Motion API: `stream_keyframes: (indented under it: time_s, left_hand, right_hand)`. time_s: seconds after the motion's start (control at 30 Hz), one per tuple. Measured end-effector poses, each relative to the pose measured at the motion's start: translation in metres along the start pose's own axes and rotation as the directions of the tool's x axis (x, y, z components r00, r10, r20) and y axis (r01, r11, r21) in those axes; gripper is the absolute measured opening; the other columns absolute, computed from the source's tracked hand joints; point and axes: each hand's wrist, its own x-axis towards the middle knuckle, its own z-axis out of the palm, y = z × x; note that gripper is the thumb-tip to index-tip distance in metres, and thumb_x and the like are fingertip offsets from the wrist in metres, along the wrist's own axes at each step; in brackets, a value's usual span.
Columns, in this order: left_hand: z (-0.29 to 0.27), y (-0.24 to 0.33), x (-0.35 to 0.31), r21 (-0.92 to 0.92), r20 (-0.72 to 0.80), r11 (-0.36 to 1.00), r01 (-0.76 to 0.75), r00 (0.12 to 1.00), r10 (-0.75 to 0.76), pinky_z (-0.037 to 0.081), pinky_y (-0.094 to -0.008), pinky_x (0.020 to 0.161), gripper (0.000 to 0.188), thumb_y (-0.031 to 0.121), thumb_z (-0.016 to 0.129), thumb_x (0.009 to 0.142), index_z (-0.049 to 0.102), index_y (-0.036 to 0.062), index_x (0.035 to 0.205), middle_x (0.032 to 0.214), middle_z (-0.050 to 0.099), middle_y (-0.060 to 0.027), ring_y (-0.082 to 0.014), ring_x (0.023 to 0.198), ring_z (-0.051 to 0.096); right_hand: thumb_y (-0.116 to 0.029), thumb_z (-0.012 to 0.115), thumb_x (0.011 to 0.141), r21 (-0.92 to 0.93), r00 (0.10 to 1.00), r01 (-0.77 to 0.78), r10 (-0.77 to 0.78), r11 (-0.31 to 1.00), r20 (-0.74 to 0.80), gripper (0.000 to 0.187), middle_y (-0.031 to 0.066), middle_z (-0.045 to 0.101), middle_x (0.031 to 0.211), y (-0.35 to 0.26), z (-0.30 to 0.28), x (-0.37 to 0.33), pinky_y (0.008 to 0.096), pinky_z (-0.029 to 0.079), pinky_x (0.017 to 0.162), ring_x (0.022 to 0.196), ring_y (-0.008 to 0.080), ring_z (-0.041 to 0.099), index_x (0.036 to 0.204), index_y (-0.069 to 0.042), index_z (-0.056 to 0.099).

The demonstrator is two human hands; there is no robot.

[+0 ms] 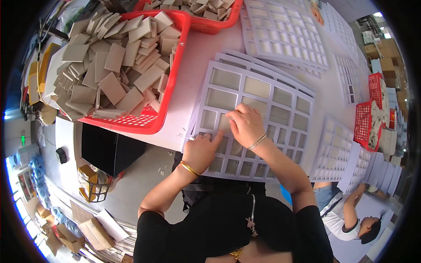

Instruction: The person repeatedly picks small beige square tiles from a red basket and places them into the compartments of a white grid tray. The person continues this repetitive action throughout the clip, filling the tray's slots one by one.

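A white grid frame (251, 73) lies on top of a stack in front of me, its cells backed or filled with grey and cream rectangles. My right hand (247, 126) is over its left-middle part, with thumb and fingers bent closely about a small pale tile (224, 124) in a cell. Just below and to the left, my left hand (199, 151) rests at the frame's left edge. Its index finger stretches to the bar beside that tile; the other fingers are partly curled, and nothing shows in them.
A red plastic basket (169, 98) heaped with loose grey-beige tiles (115, 58) stands at the left, with a second red basket (210, 27) behind it. More grid frames (285, 33) lie at the far right. A co-worker (346, 215) is at the lower right; another person's hand (316, 14) shows at the far edge.
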Motion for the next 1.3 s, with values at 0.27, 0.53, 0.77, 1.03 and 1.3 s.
stream_keyframes:
  time_s: [0.27, 0.53, 0.77, 1.03, 1.3]
  left_hand:
    - [0.009, -0.002, 0.000, -0.005, -0.114, 0.999, 0.041, 0.993, -0.042, 0.051, -0.0303, 0.049, 0.041, 0.012, 0.060, 0.075, 0.051, 0.0099, 0.115, 0.075, 0.059, -0.0020, -0.0162, 0.067, 0.063]
    - [0.006, -0.005, -0.003, -0.044, -0.141, 0.996, 0.077, 0.987, -0.083, 0.052, -0.0312, 0.050, 0.025, 0.013, 0.064, 0.072, 0.050, 0.0088, 0.093, 0.073, 0.058, -0.0032, -0.0191, 0.065, 0.063]
    - [-0.026, -0.013, -0.007, -0.548, -0.227, 0.833, 0.080, 0.944, -0.240, 0.048, -0.0353, 0.057, 0.025, 0.011, 0.067, 0.072, 0.057, 0.0066, 0.094, 0.073, 0.058, -0.0090, -0.0250, 0.065, 0.060]
    - [-0.015, 0.004, 0.016, -0.983, -0.145, 0.163, -0.083, 0.894, -0.424, 0.044, -0.0245, 0.069, 0.006, 0.003, 0.059, 0.083, 0.055, 0.0022, 0.088, 0.079, 0.054, 0.0000, -0.0074, 0.075, 0.053]
    - [0.009, 0.021, 0.028, -0.883, -0.062, -0.410, -0.228, 0.923, -0.379, 0.042, -0.0237, 0.071, 0.006, 0.002, 0.049, 0.085, 0.051, 0.0059, 0.090, 0.082, 0.054, -0.0020, -0.0088, 0.075, 0.049]
  right_hand:
    - [-0.013, 0.069, 0.071, 0.030, 0.993, -0.113, 0.113, 0.993, -0.017, 0.012, 0.0033, 0.054, 0.084, 0.000, 0.011, 0.009, 0.0380, 0.036, 0.072, 0.082, 0.0225, 0.056, 0.079, -0.013, 0.061]
    - [-0.007, 0.072, 0.072, 0.176, 0.993, 0.044, -0.023, 0.983, -0.118, 0.015, 0.0026, 0.060, 0.076, -0.015, -0.025, -0.015, 0.0331, 0.042, 0.069, 0.068, 0.0197, 0.055, 0.078, -0.010, 0.059]
    - [-0.007, 0.071, 0.074, 0.421, 0.966, -0.231, 0.259, 0.877, -0.008, 0.012, 0.0012, 0.063, 0.075, 0.067, -0.080, -0.047, 0.0273, 0.041, 0.056, 0.060, 0.0137, 0.046, 0.081, -0.007, 0.062]
    - [-0.011, 0.070, 0.077, 0.496, 0.951, -0.306, 0.236, 0.812, 0.200, 0.010, 0.0012, 0.063, 0.072, 0.078, -0.059, -0.049, 0.0266, 0.038, 0.052, 0.056, 0.0123, 0.045, 0.084, -0.006, 0.065]
    - [-0.012, 0.075, 0.064, -0.014, 0.992, -0.006, 0.004, 1.000, -0.127, 0.018, 0.0040, 0.051, 0.095, 0.069, -0.037, -0.059, 0.0399, 0.043, 0.073, 0.088, 0.0255, 0.053, 0.079, -0.012, 0.066]
